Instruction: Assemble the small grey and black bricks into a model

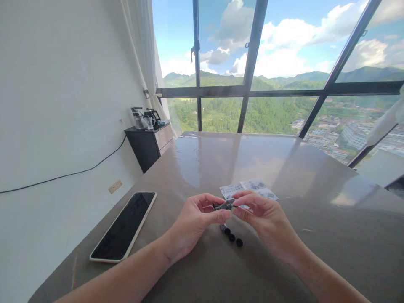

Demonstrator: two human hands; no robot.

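My left hand (194, 221) and my right hand (263, 216) meet above the table's near middle, both pinching a small grey and black model piece (224, 205) between fingertips. Just below the hands, three small black round parts (232, 237) lie in a short row on the brown table (315, 219). A folded printed instruction sheet (252, 187) lies flat just beyond the hands, partly hidden by my right fingers.
A phone (124, 225) with a dark screen lies face up at the table's left edge. A dark cabinet (150, 143) with kettles and a glass jug stands by the white wall. Large windows stand behind the table.
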